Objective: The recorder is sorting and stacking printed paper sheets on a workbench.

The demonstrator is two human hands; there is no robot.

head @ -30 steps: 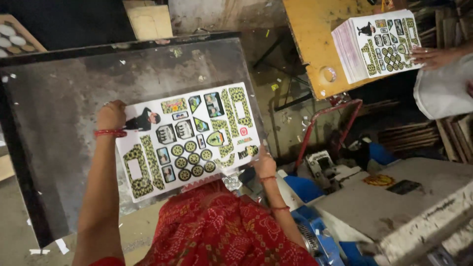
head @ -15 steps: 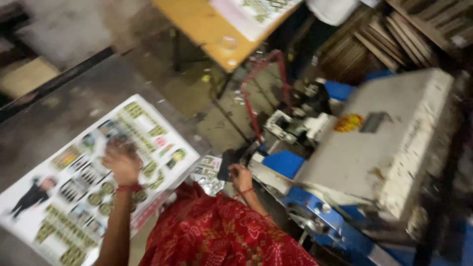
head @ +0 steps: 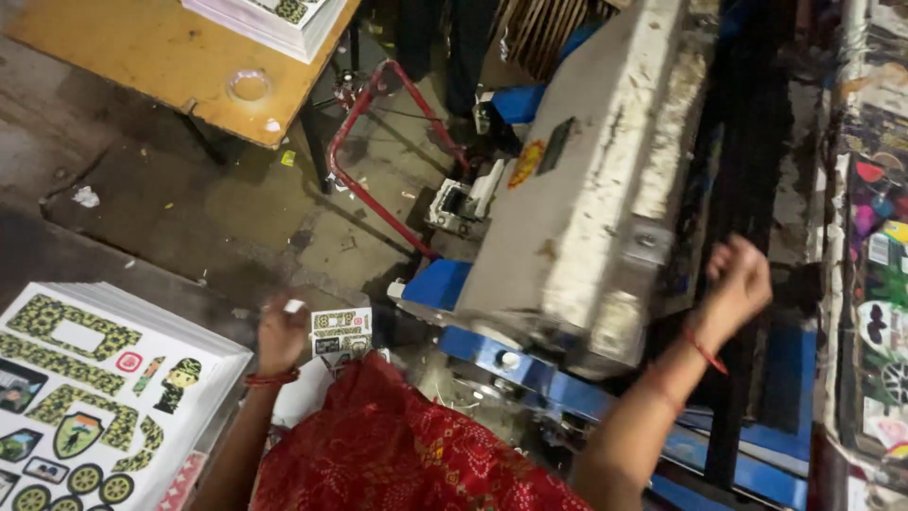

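Grey concrete floor (head: pixel 255 218), stained and dusty, fills the middle of the view, with a yellow wooden table (head: pixel 123 57) standing on it at the top left. The left hand (head: pixel 282 331) is closed, fingers curled, and pinches a small white scrap just beside a stack of printed sticker sheets (head: pixel 95 388) at the lower left. The right hand (head: pixel 738 284) is a loose fist raised at the side of a grey machine (head: pixel 586 189) with a blue base; I cannot tell if it holds anything. A red metal frame (head: pixel 378 142) stands between table and machine.
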